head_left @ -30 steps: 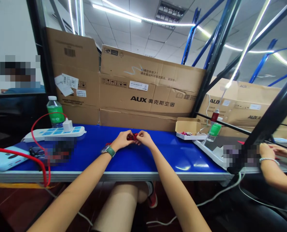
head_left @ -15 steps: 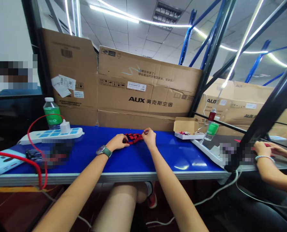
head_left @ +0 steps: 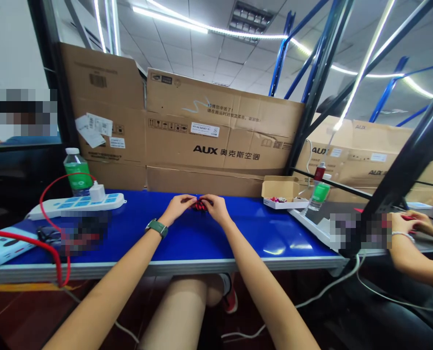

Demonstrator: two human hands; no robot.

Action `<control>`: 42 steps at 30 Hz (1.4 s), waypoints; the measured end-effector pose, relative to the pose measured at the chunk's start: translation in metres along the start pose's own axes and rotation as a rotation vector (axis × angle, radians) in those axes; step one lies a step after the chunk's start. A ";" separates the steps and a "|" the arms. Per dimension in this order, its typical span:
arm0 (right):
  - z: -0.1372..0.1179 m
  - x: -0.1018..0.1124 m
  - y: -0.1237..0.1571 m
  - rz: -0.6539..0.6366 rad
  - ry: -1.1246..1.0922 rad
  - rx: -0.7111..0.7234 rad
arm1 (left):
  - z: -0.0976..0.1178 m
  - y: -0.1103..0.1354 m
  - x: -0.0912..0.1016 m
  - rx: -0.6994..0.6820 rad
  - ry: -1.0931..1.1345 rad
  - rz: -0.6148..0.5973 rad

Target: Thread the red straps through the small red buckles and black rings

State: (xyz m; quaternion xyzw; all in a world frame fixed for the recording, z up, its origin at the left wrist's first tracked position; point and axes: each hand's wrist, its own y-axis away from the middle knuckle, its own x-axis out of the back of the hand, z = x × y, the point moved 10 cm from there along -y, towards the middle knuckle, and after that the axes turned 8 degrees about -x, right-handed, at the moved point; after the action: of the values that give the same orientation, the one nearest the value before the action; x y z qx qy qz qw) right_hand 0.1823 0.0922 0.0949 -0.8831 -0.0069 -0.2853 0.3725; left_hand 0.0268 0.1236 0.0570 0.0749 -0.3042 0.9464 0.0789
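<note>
A small red-and-black piece is held at the middle of a blue-topped table, near its far edge, with most of it hidden by fingers. It is judged to be light and soft, perhaps fabric, though its material cannot be settled at this size. It would best be taken by its edges between the fingertips.

The left hand, with a watch on its wrist, is curled nearly closed, and the piece is pinched from the left. The right hand is curled about as far and pinches it from the right. The fingers of the two hands nearly meet over it.

Only one such piece is seen. Two bottles are counted: a green-labelled water bottle behind the table's left end and a second bottle beyond its right end. Two white power strips are placed likewise, one at the left end and one at the right. One open cardboard box sits at the far right edge, and one pale blue case lies at the near left corner. At least four AUX cartons are stacked behind the table. Two hands of a co-worker are seen to its right.
</note>
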 end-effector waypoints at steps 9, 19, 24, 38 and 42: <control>-0.024 -0.002 0.008 0.071 0.089 0.117 | 0.008 0.007 -0.002 0.063 0.227 0.054; -0.019 -0.002 0.009 0.136 0.038 0.107 | 0.005 0.007 0.004 0.072 0.260 0.126; -0.021 -0.006 0.010 0.113 0.087 0.108 | 0.005 0.006 0.007 0.045 0.181 0.132; -0.014 -0.014 0.005 0.054 0.279 0.009 | 0.004 -0.004 -0.008 -0.097 -0.006 -0.070; -0.008 -0.014 0.005 0.028 0.285 -0.014 | 0.012 -0.002 -0.014 -0.225 -0.201 -0.151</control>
State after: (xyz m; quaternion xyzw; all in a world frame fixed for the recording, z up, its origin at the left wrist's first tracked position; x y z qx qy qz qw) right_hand 0.1677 0.0860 0.0884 -0.8363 0.0605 -0.4025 0.3673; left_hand 0.0417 0.1162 0.0654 0.1825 -0.4082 0.8854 0.1269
